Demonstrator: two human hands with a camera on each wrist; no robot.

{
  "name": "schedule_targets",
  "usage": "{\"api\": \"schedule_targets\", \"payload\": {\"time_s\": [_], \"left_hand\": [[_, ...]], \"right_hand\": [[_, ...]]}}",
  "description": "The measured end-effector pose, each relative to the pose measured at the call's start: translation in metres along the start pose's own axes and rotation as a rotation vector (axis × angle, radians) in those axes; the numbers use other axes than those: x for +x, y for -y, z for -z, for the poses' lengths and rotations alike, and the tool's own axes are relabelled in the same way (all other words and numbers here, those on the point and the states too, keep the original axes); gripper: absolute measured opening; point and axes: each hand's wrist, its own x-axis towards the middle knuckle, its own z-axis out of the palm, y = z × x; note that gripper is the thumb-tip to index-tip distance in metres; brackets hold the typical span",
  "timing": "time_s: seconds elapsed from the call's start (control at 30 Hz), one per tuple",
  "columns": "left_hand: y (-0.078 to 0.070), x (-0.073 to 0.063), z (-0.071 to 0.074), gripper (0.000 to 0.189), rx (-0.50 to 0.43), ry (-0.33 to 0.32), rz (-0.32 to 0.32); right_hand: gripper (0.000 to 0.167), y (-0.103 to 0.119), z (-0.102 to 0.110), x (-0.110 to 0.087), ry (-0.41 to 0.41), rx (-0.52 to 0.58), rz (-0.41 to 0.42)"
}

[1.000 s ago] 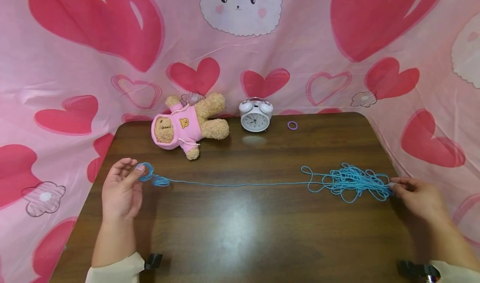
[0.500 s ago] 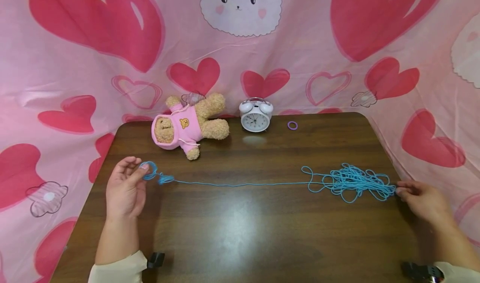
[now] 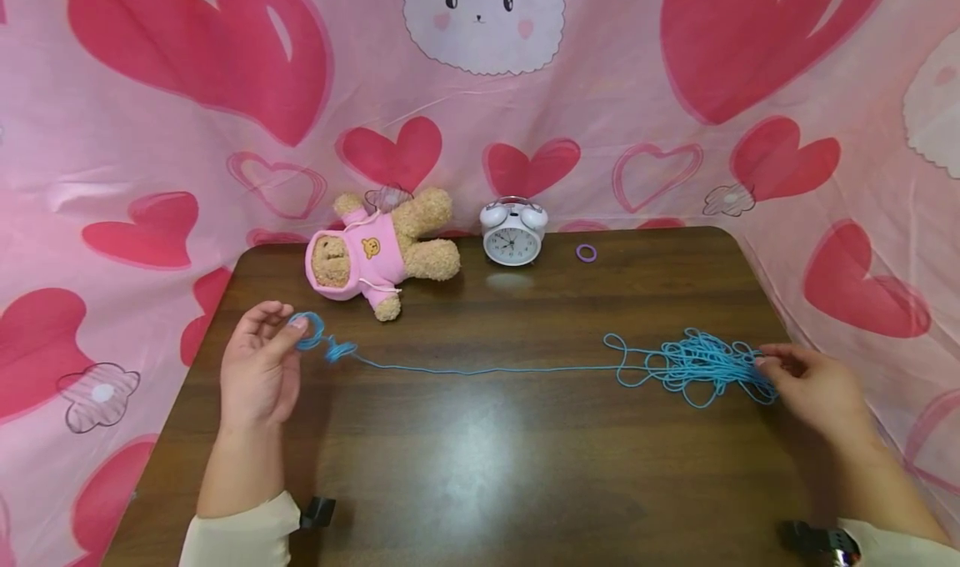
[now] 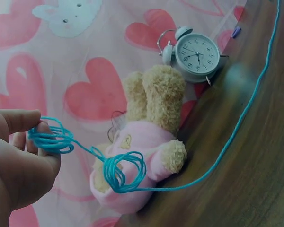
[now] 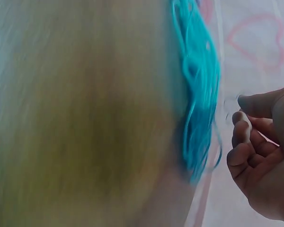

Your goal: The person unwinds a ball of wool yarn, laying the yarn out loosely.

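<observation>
My left hand (image 3: 262, 371) is raised at the left of the table and pinches a small looped coil of blue string (image 4: 52, 137) between thumb and fingers. A second small bunch of loops (image 4: 124, 172) dangles just beyond it. From there a single strand (image 3: 480, 371) runs right across the table to a loose, tangled pile of the same string (image 3: 705, 365). Beside the pile's right end is my right hand (image 3: 817, 388), its fingers loosely bent. In the right wrist view its thumb and fingertips stand slightly apart, and no string shows between them.
A teddy bear in a pink hoodie (image 3: 378, 250) lies at the back left of the brown table (image 3: 480, 484). A white alarm clock (image 3: 513, 233) and a purple ring (image 3: 587, 253) are at the back. Heart-printed cloth (image 3: 585, 108) hangs behind.
My left hand has shifted slightly right and away from me with the coil. My right hand moved a little right, then back left over the pile's end. The pile stays put.
</observation>
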Motion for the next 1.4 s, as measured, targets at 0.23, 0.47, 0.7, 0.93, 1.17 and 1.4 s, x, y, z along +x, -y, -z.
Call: {"api": "schedule_targets", "payload": {"time_s": [0.23,0.47,0.7,0.93,1.17,1.4], "left_hand": [[0.0,0.001,-0.006,0.029,0.008,0.021,-0.009],[0.0,0.0,-0.013,0.03,-0.011,0.053,-0.002],[0.003,0.002,-0.026,0.029,-0.015,0.096,0.008],[0.006,0.002,-0.044,0.032,-0.001,0.145,0.003],[0.007,0.0,-0.064,0.037,0.028,0.173,0.006],[0.007,-0.003,-0.079,0.038,0.054,0.194,0.013]], "right_hand": [[0.028,0.036,-0.013,0.006,-0.059,0.031,0.122],[0.023,0.078,-0.032,0.007,-0.051,0.058,0.215],[0.021,0.122,-0.061,0.01,0.024,0.121,0.289],[0.022,0.169,-0.1,0.014,0.135,0.199,0.326],[0.021,0.222,-0.136,0.017,0.243,0.282,0.41],[0.023,0.264,-0.17,0.018,0.357,0.356,0.44]]}}
